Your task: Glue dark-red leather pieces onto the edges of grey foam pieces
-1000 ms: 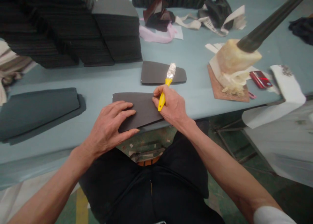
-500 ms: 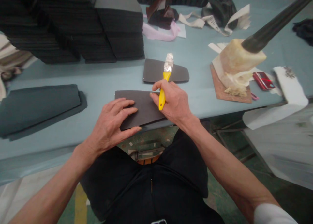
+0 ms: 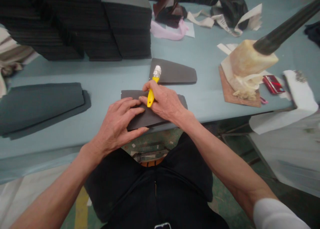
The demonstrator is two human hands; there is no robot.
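Note:
A dark grey tapered panel (image 3: pixel 142 120) lies at the table's front edge, under both hands. My left hand (image 3: pixel 120 122) rests on its left end, fingers spread and thumb along the near edge. In my right hand (image 3: pixel 167 102) is a paint brush (image 3: pixel 151 97) with a yellow handle, its whitish bristles pointing up and away from me. My right fingertips are close to my left fingers over the panel. Just beyond lies another grey tapered panel (image 3: pixel 177 72), partly behind the brush head.
Dark green panels (image 3: pixel 42 105) lie at left. Tall stacks of dark panels (image 3: pixel 135 32) stand behind. On the right are a glue-crusted container (image 3: pixel 250 62) with a thick dark handle, a red box (image 3: pixel 273 84) and a white strip (image 3: pixel 300 88). Scraps (image 3: pixel 172 30) lie at the back.
My right hand has moved left along the panel with the brush, nearer my left hand, uncovering the panel's right end. My left hand keeps its place on the panel. The view has shifted slightly.

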